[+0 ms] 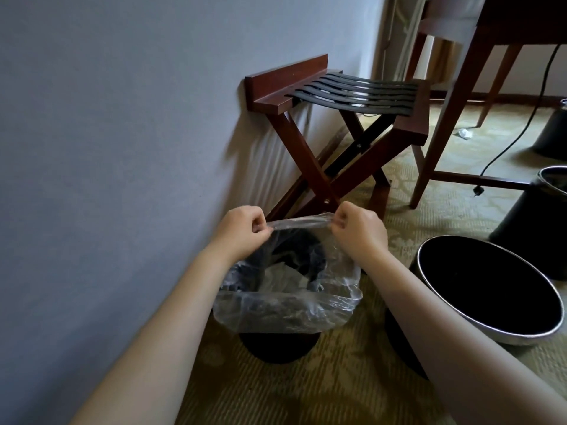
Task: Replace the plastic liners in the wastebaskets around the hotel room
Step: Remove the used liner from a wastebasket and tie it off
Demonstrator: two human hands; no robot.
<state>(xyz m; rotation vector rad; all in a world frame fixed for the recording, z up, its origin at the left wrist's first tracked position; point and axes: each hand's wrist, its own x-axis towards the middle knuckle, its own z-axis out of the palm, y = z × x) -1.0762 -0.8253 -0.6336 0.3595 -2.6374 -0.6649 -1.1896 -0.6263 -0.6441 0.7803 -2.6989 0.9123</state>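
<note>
our left hand (242,228) and right hand (359,236) each pinch the far edge of the clear liner (285,305) between thumb and curled fingers, and the film runs taut between them as a twisted band. the liner sits in the black wastebasket (277,348) on the carpet (337,394), just beside the wall (107,148). its near edge is folded out over the rim and its far edge is raised above it. we judge the step to be seating that far edge (it could as well be gathering the bag to lift it out, we cannot tell which). to do it well we would spread the band open with both thumbs, draw it down evenly over the far rim and pull gently, since film this thin may tear or slip off the near side.

the luggage rack (337,96) stands close behind the basket, its crossed legs just beyond our knuckles, so there is little room to reach past. a second wastebasket (487,289), unlined, stands just beside our right forearm and could be knocked. a third bin (530,216) and a fourth bin (552,133) stand at the right edge, near a desk leg (441,124) and a trailing cable (518,139).
</note>
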